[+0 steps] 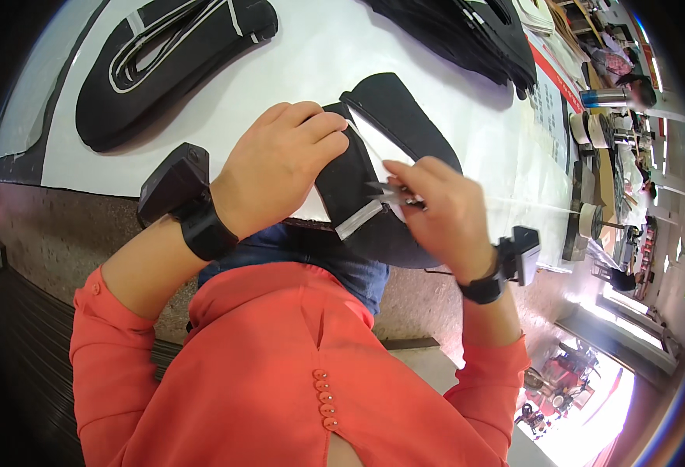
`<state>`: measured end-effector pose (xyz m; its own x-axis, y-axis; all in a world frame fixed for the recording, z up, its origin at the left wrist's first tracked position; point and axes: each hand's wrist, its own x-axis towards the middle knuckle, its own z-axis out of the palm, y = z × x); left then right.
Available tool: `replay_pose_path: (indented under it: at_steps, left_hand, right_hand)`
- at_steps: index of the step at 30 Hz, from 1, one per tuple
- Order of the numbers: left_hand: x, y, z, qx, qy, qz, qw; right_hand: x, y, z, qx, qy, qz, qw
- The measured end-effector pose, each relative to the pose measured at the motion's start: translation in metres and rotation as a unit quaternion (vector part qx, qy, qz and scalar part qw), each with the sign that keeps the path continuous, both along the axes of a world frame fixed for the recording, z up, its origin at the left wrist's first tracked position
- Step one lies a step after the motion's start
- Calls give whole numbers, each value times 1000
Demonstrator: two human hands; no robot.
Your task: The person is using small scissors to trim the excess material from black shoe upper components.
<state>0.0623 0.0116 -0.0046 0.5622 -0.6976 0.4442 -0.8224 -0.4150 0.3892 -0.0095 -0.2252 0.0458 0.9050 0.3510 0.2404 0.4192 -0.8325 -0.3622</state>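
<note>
A black U-shaped padded piece (428,140), much like a shoe upper, lies on the white-covered table near its front edge. The curled fingers of my left hand (288,156) are closed on the top of its left arm, by a thin white strip. My right hand (447,210) grips small metal snips (393,194), their blades over the piece's left arm. Just below the blades, a short white tape (359,219) crosses the black material. A thin white band runs from beside my right hand to a spool (590,222) at the right.
Similar black pieces with white strips are stacked at the upper left (171,70). More black pieces (467,39) are heaped at the far side. Further white spools (591,130) and a metal cup (603,98) stand along the right edge. A person's hand (642,95) shows beyond.
</note>
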Motion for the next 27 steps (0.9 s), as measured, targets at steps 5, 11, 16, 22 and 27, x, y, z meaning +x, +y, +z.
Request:
replay_pose_path:
  at_steps: [5, 11, 16, 22, 27]
  left_hand:
    - [0, 1, 2, 11, 2, 1, 1000]
    - [0, 0, 2, 19, -3, 1, 1000]
    - [1, 1, 2, 24, -2, -3, 1000]
    - [7, 2, 1, 19, -2, -17, 1000]
    - [5, -3, 7, 56, -1, -11, 998]
  right_hand:
    - [-20, 20, -20, -25, 21, -43, 999]
    - [-20, 17, -22, -18, 17, -30, 999]
    - [-18, 28, -4, -83, 50, -19, 995]
    - [-27, 44, 9, -143, 91, -29, 985]
    - [-33, 46, 5, -180, 83, -31, 980]
